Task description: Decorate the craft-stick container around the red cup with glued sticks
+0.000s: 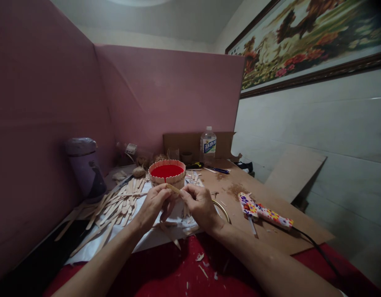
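Note:
A short wooden craft stick [173, 189] is held level between my two hands, pinched at either end. My left hand [156, 203] grips its left end with fingers closed. My right hand [201, 206] pinches its right end between thumb and fingers. Just beyond the hands stands a round basket [175, 181] with a red inside and a scalloped rim of wooden sticks. A loose pile of craft sticks [125, 202] lies to the left on a white sheet [144, 243]. Partly behind my right hand shows a gold-coloured ring [224, 209].
A flower-patterned glue gun [264, 214] with a black cord lies on the cardboard [289, 243] at right. Behind stand a clear bottle [208, 146], a blue pen [219, 170] and a twine ball [139, 171]. A purple flask [88, 169] is at left. Scraps dot the red cloth [165, 276].

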